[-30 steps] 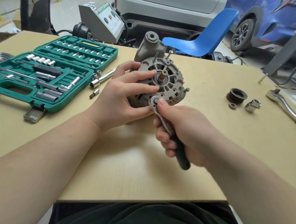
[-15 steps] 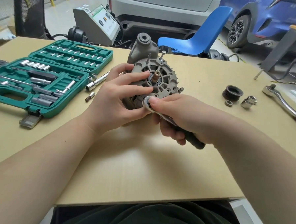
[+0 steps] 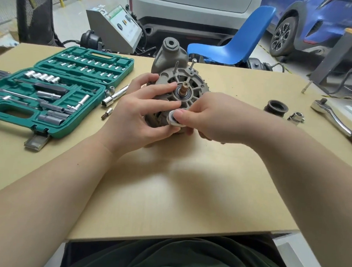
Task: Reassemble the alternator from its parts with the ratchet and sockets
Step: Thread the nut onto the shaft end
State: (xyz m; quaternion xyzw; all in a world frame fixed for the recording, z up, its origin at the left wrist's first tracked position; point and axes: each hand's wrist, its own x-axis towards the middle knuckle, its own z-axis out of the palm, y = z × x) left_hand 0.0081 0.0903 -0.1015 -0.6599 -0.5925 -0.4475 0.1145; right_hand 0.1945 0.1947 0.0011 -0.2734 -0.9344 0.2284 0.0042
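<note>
A car repair workshop: a white car's rear bumper (image 3: pixel 189 17) at twelve o'clock, a blue car's alloy wheel (image 3: pixel 283 38) at two, a grey slanted diagnostic console (image 3: pixel 115 28) at eleven, an open green plastic socket case (image 3: pixel 57 90) at ten.

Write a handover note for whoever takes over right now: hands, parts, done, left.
Left hand: holds the alternator upright on the table, fingers across its face.
Right hand: grips the small ratchet, head set on a fastener at the lower front of the housing; handle hidden under the hand.
Parts: pulley and a socket lie to the right, beside a large ratchet. Socket case is open at left.
Done: housing halves together.
Left: two long bolts stand proud at the top; shaft bare, pulley not yet fitted.
</note>
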